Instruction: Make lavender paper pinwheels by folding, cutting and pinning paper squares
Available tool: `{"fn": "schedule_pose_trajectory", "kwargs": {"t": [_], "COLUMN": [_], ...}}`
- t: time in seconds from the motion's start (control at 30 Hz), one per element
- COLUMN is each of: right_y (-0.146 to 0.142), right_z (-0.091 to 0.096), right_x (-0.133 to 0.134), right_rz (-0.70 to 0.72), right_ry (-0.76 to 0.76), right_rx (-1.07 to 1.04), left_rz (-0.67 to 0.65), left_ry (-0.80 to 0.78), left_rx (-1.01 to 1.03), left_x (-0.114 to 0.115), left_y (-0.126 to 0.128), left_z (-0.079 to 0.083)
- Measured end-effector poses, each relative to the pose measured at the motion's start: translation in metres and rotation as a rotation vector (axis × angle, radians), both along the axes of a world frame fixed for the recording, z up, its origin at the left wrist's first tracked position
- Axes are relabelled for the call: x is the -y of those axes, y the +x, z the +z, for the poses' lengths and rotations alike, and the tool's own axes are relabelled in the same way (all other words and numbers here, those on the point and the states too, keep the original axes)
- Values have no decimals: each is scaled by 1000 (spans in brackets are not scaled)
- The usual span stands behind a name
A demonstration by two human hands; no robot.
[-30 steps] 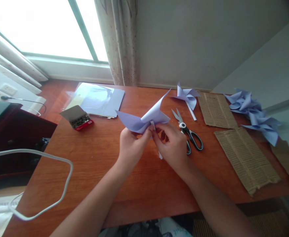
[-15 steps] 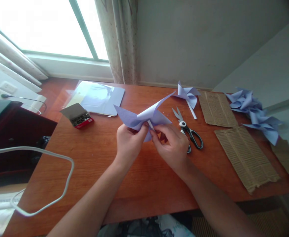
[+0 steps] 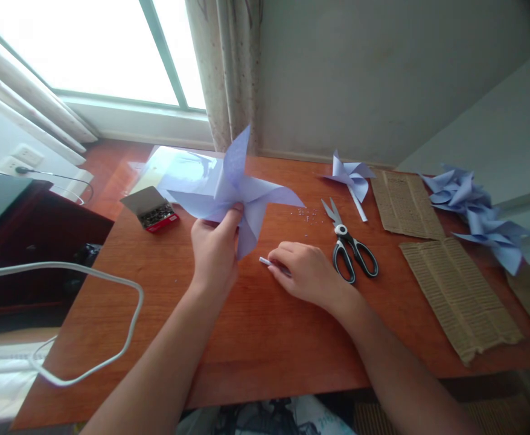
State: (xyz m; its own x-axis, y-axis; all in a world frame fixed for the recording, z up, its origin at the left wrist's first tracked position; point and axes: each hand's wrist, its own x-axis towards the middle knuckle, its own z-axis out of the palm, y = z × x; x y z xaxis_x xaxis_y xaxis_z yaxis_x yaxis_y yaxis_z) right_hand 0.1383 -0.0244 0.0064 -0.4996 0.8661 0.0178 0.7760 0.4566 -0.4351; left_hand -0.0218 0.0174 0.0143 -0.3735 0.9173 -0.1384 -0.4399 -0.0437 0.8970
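Note:
My left hand (image 3: 214, 251) pinches the centre of a lilac paper pinwheel (image 3: 229, 190) and holds it up above the wooden desk (image 3: 256, 338), its blades spread out. My right hand (image 3: 305, 272) rests low on the desk to the right, its fingers closed round a thin white paper stick (image 3: 265, 261) whose tip pokes out to the left. The stick is apart from the pinwheel.
Scissors (image 3: 349, 241) lie just right of my right hand. A finished pinwheel (image 3: 351, 175) lies behind them, with more pinwheels (image 3: 477, 211) at far right. Corrugated card strips (image 3: 459, 296) cover the right side. A small box of fasteners (image 3: 151, 211) and paper sheets (image 3: 178, 169) sit at left; a white cable (image 3: 88, 320) loops nearby.
My hands have parted: the left lifted the pinwheel up and to the left, and the right came down onto the desk with the stick.

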Motion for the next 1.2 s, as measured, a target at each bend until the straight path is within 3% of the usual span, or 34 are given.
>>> {"fn": "schedule_pose_trajectory", "kwargs": {"t": [0.1, 0.17, 0.3, 0.4, 0.47, 0.73, 1.2], "right_y": [0, 4, 17, 26, 28, 29, 30], "right_z": [-2, -4, -10, -14, -17, -19, -8], "right_x": [-3, -6, -16, -20, -22, -22, -18], "right_rz": [-25, -91, -332, -334, -320, -446, -346], "right_ry": [-56, -85, -228, -363, -424, -394, -275], "right_rx": [-68, -225, -815, -1215, -1307, -1127, -941], "left_rz": [-87, -197, -464, -554, -588, -607, -645], "left_ry": [-29, -61, -185, -236, -252, -260, -223], "left_rx": [-1, 17, 104, 143, 166, 164, 168], "left_x": [5, 11, 24, 30, 32, 31, 30], "left_y": [4, 8, 16, 21, 23, 24, 22], "left_z": [2, 4, 10, 11, 11, 9, 8]}}
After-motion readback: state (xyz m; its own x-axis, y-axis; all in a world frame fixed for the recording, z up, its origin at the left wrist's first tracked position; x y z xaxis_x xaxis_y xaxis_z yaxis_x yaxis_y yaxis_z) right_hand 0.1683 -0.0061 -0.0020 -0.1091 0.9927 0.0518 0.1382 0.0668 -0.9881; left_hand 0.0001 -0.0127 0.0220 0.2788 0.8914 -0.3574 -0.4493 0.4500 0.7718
